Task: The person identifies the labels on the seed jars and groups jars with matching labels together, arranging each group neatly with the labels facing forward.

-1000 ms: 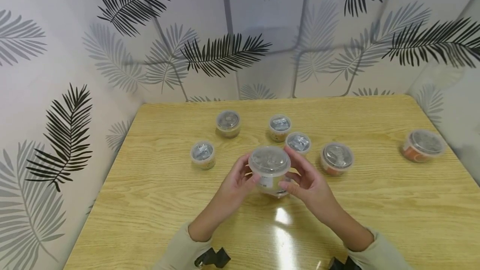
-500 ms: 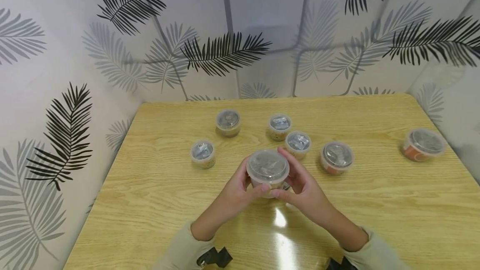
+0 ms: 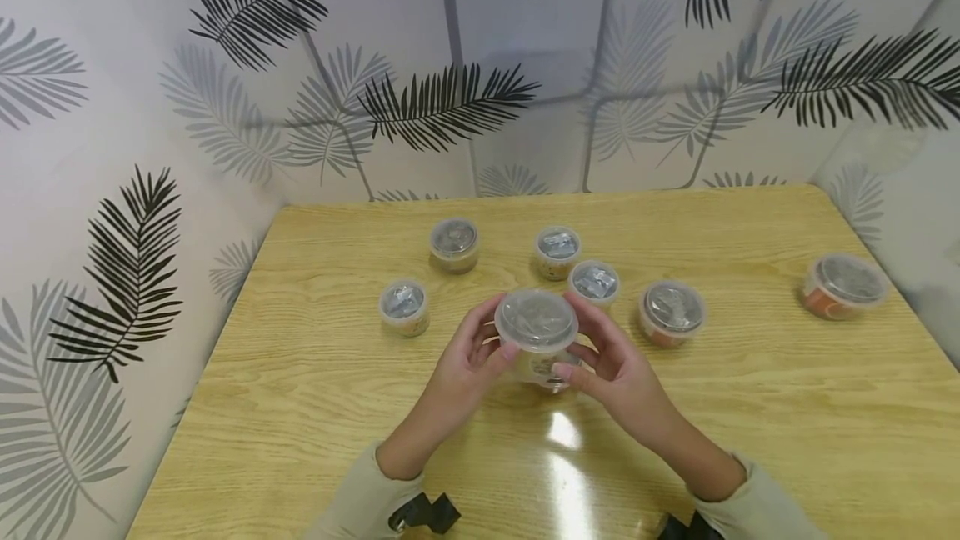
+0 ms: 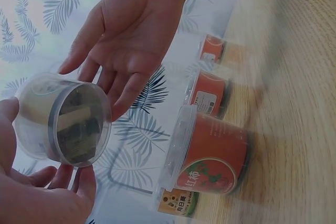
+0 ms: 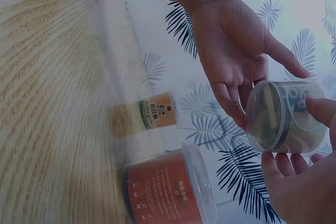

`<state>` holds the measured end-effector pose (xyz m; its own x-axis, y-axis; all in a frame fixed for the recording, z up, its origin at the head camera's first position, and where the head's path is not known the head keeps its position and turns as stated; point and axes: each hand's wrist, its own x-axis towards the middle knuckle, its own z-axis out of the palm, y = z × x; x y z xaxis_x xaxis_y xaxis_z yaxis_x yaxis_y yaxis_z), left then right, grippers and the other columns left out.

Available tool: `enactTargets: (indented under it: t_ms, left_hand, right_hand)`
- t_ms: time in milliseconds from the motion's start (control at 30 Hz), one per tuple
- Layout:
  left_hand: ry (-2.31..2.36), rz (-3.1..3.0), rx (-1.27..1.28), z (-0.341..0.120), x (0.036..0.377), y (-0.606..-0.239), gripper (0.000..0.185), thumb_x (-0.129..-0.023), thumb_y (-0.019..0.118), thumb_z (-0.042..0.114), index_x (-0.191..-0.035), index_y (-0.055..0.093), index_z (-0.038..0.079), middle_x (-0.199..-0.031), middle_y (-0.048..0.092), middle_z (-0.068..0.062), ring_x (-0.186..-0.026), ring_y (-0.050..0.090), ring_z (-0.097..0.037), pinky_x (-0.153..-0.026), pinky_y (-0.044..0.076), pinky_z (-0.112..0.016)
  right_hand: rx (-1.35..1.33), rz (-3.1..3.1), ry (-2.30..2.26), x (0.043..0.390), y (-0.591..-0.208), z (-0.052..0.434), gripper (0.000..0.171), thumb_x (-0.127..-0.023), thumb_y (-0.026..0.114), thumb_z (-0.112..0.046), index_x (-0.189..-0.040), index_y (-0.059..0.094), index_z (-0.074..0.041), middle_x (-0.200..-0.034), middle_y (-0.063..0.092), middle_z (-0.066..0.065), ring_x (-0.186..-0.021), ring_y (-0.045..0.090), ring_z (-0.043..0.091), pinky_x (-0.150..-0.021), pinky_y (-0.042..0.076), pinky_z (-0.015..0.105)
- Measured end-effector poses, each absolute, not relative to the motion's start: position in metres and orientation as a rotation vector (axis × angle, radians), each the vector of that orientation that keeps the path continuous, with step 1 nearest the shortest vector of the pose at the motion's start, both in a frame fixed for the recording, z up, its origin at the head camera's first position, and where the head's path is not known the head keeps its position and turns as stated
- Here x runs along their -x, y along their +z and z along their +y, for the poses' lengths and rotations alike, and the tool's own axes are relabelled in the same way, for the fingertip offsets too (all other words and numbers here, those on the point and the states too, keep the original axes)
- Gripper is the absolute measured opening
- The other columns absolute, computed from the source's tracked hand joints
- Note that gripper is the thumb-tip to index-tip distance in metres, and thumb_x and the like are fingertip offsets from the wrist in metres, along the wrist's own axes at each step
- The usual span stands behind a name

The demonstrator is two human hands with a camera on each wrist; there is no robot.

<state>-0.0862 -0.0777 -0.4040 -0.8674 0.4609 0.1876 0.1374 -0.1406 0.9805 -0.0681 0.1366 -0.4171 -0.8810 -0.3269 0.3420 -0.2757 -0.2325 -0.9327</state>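
A clear round plastic tub (image 3: 537,319) with a see-through lid is held up over the table by both hands. My left hand (image 3: 461,373) grips its left side, thumb on the front wall. On the other side my right hand (image 3: 618,357) holds it with the thumb across the front and fingers behind. In the left wrist view a dark content and a pale strip show through the lid of the tub (image 4: 79,121). Pale lettering marks the wall of the tub (image 5: 302,114) in the right wrist view.
Small lidded cups (image 3: 405,307) stand left and behind the hands, one cup (image 3: 595,282) close beyond the right fingers. Red-labelled tubs (image 3: 672,313) stand to the right, one tub (image 3: 844,286) near the table's right edge. A leaf-patterned wall (image 3: 525,132) borders the wooden table (image 3: 300,407).
The held tub tipped toward the person half a second ago and now sits more upright, showing its front wall again. Both thumbs have spread apart. The other tubs stay put.
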Motion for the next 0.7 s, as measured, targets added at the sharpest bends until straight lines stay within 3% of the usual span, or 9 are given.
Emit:
enactTargets:
  t_ms: [367,700]
  left_hand:
    - [2.147,1.881,-0.667,-0.0787,0.0889,-0.4122,0.05,-0.097,0.052,0.02,-0.142,0.031,0.014,-0.135,0.039,-0.01,-0.122,0.041,-0.025,-0.099,0.039,-0.035]
    - [2.147,1.819,-0.714,-0.0784,0.0896,-0.4114,0.056,-0.094,0.057,0.016,-0.142,0.029,0.012,-0.137,0.036,-0.011,-0.123,0.039,-0.026,-0.103,0.034,-0.035]
  right_hand:
    - [0.694,1.91,-2.351,0.0677,-0.4193,0.1372,0.071,-0.084,0.06,0.011,-0.144,0.024,0.002,-0.14,0.035,0.015,-0.125,0.037,0.026,-0.1,0.039,0.032]
    - [0.69,1.944,-2.371,0.0694,-0.4209,0.1344,0.07,-0.083,0.061,0.012,-0.143,0.028,0.0,-0.139,0.036,0.016,-0.124,0.039,0.025,-0.097,0.041,0.032]
